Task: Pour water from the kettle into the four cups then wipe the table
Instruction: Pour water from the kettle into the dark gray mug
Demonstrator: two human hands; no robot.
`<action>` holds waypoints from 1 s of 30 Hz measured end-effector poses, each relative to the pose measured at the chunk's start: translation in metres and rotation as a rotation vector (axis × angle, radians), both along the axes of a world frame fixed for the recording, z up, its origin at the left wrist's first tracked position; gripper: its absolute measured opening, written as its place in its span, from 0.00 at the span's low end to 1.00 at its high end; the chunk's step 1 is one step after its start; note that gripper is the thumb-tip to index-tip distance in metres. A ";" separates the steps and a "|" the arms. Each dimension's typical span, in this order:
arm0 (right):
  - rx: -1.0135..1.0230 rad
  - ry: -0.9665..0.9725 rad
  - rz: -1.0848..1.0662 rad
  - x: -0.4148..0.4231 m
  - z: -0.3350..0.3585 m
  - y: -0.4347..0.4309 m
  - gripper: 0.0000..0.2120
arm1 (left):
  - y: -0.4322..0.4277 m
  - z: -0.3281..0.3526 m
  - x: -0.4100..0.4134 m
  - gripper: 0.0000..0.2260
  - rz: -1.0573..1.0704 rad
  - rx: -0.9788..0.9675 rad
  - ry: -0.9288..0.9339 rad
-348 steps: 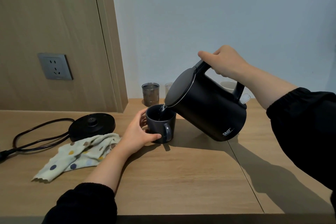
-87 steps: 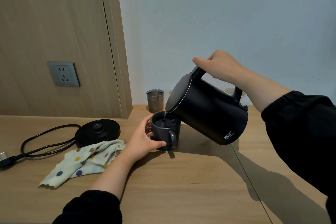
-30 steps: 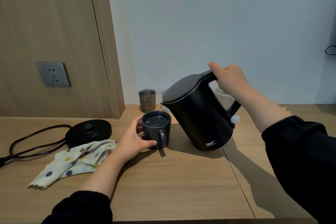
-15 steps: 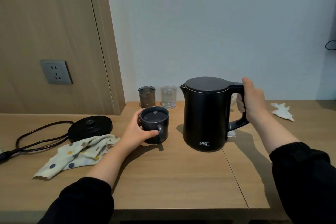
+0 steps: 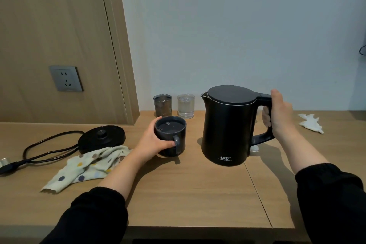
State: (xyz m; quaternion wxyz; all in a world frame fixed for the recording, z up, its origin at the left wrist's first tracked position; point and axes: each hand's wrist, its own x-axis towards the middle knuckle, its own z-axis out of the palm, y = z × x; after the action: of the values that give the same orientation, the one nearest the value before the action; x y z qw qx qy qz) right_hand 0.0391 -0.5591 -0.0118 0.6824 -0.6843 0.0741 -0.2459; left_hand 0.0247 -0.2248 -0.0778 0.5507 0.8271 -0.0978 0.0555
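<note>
- The table (image 5: 198, 194) carries everything. The black kettle (image 5: 227, 125) stands upright right of centre, spout to the left, with the right hand (image 5: 279, 115) wrapped round its handle.
- The dotted cloth (image 5: 87, 166) lies near left, against the kettle base (image 5: 102, 138).
- The dark mug (image 5: 171, 136) sits just left of the kettle, water close to its rim, and the left hand (image 5: 152, 140) clasps its side.
- A smoky glass (image 5: 162, 105) and a clear glass (image 5: 186, 106) stand far, by the wall.
- My judgement: release the full mug gently, without nudging it, or it may slop.
</note>
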 end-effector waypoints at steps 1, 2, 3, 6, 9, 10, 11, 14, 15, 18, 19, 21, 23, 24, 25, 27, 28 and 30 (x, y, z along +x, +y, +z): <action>-0.002 -0.002 0.003 0.000 0.000 0.000 0.21 | -0.001 0.000 -0.001 0.38 0.000 -0.003 -0.005; -0.002 0.000 0.002 0.000 0.000 0.000 0.21 | -0.001 0.000 -0.001 0.37 0.001 -0.010 -0.008; 0.001 0.004 0.000 -0.001 0.000 0.000 0.21 | -0.001 0.000 -0.001 0.37 0.003 -0.017 -0.008; 0.018 0.007 -0.007 -0.001 0.000 0.001 0.20 | -0.002 0.000 -0.003 0.37 0.018 -0.033 -0.014; 0.045 0.011 -0.010 -0.003 0.001 0.002 0.19 | -0.005 0.001 -0.003 0.36 0.053 -0.035 -0.032; 0.052 0.011 -0.008 -0.002 0.002 0.002 0.20 | -0.006 0.001 -0.003 0.36 0.065 -0.035 -0.040; 0.055 0.011 -0.008 -0.002 0.002 0.003 0.20 | -0.008 0.001 -0.002 0.36 0.077 -0.035 -0.044; 0.056 0.014 -0.014 -0.001 0.003 0.000 0.20 | -0.016 0.002 0.001 0.36 0.104 -0.040 -0.050; 0.052 0.016 -0.018 -0.001 0.003 -0.001 0.20 | -0.020 0.002 0.002 0.36 0.113 -0.047 -0.052; 0.021 0.019 -0.045 -0.002 0.008 -0.007 0.20 | -0.031 0.006 0.010 0.37 0.127 -0.057 -0.068; 0.010 0.024 -0.059 -0.002 0.010 -0.009 0.19 | -0.036 0.008 0.013 0.37 0.131 -0.050 -0.076; 0.002 0.038 -0.085 -0.003 0.012 -0.017 0.18 | -0.046 0.011 0.019 0.38 0.137 -0.046 -0.082; 0.012 0.035 -0.110 -0.003 0.012 -0.026 0.18 | -0.058 0.013 0.025 0.37 0.137 -0.034 -0.091; 0.022 0.030 -0.127 -0.002 0.011 -0.031 0.18 | -0.064 0.013 0.027 0.37 0.133 -0.030 -0.094; 0.038 0.022 -0.149 -0.001 0.009 -0.036 0.18 | -0.070 0.012 0.031 0.37 0.131 -0.035 -0.096; 0.074 0.006 -0.194 0.002 0.006 -0.045 0.19 | -0.083 0.010 0.039 0.36 0.141 -0.053 -0.098; 0.084 0.001 -0.219 0.004 0.005 -0.049 0.19 | -0.089 0.010 0.044 0.36 0.148 -0.055 -0.101; 0.086 -0.003 -0.265 0.007 0.003 -0.056 0.21 | -0.103 0.010 0.053 0.36 0.161 -0.047 -0.104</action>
State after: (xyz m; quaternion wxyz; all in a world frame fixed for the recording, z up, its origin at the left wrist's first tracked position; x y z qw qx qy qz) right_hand 0.0462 -0.6149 -0.0087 0.6727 -0.6384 0.1732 -0.3315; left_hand 0.0777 -0.3282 -0.0677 0.5578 0.8152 -0.0579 0.1449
